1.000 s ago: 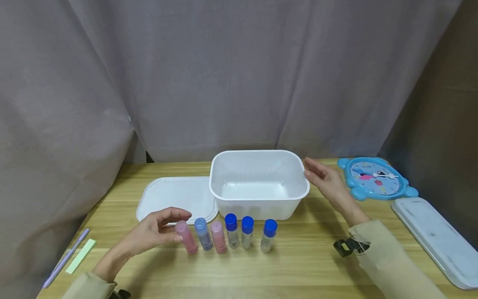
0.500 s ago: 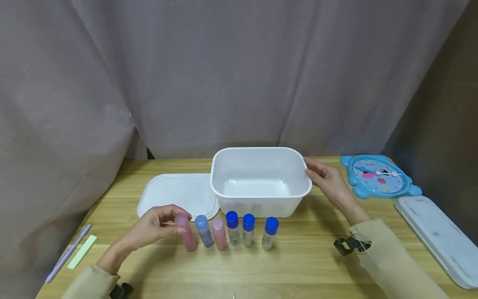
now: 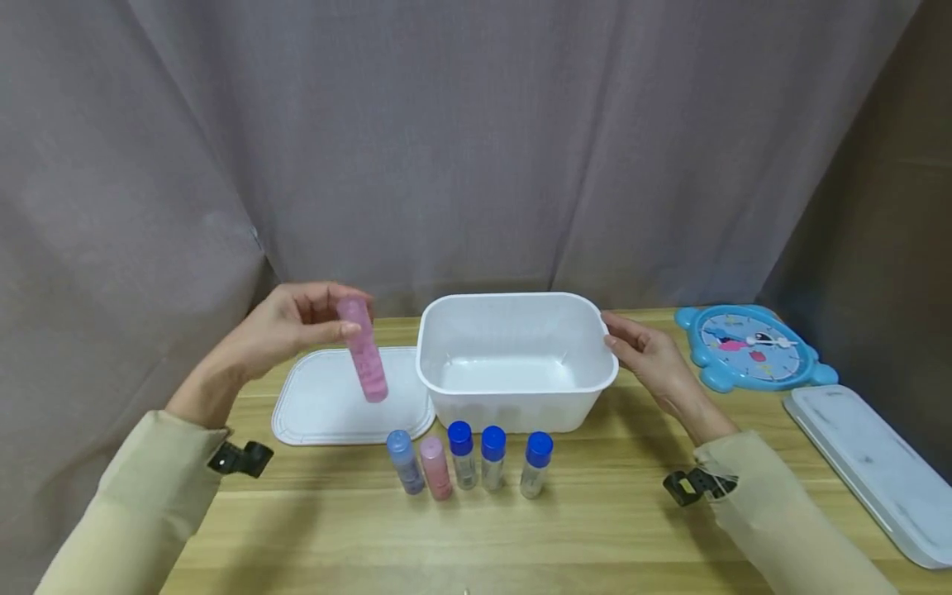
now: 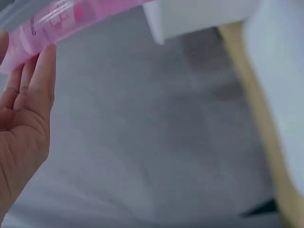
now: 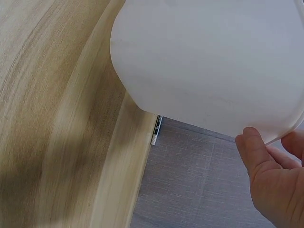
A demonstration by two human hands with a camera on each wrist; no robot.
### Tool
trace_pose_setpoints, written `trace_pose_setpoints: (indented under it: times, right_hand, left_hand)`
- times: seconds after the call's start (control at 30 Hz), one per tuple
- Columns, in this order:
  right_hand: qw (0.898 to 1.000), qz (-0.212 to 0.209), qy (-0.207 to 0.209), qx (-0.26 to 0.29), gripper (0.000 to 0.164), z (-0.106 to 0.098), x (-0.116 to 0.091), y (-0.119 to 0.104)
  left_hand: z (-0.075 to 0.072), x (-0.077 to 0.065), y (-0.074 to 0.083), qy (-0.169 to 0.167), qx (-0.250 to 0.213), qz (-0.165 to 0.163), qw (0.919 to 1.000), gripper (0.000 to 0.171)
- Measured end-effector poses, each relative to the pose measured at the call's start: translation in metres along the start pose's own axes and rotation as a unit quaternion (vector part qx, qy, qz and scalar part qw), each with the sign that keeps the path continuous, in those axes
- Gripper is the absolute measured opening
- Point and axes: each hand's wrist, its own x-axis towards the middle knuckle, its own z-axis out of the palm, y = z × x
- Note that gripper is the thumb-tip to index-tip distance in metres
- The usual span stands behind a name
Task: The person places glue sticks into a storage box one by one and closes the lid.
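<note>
My left hand (image 3: 301,318) pinches a translucent pink glue stick (image 3: 364,351) near its upper end, raised over the white lid (image 3: 320,405) and tilted. In the left wrist view, printing shows on the pink glue stick (image 4: 57,21). My right hand (image 3: 650,364) grips the right end of a white plastic box (image 3: 513,409), with fingertips at its rim. The box's inside looks bare. In front of it stand a blue glue stick (image 3: 405,464), another pink glue stick (image 3: 435,469) and three clear glue sticks (image 3: 492,463) with blue caps.
A blue toy clock (image 3: 751,347) lies at the back right, with a long white case (image 3: 870,471) in front of it. Grey cloth (image 3: 446,149) hangs behind the wooden table (image 3: 476,545). The box overlaps the lid's right edge in the head view.
My left hand has taken hold of the leftmost pink glue stick and lifted it up and back from the row, over the lid. My right hand stays at the box.
</note>
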Motion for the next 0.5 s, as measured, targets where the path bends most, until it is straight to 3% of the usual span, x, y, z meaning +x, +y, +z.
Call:
trace_pose_setpoints:
  times: [0.17,0.33,0.5]
  right_hand:
    - [1.000,-0.013,-0.001,0.022,0.053,0.000,0.001,0.002]
    - [1.000,-0.010,0.001,0.018,0.052,0.001,0.003,0.003]
    - [1.000,-0.007,0.000,0.001,0.051,0.003,0.002,0.005]
  left_hand:
    - [0.018,0.056,0.020,-0.005,-0.007,-0.011,0.9999,0.041]
    - [0.060,0.108,0.019,-0.047,-0.004,-0.032,0.9984,0.040]
    - [0.105,0.143,0.009,-0.078,-0.023,-0.071,0.9942,0.037]
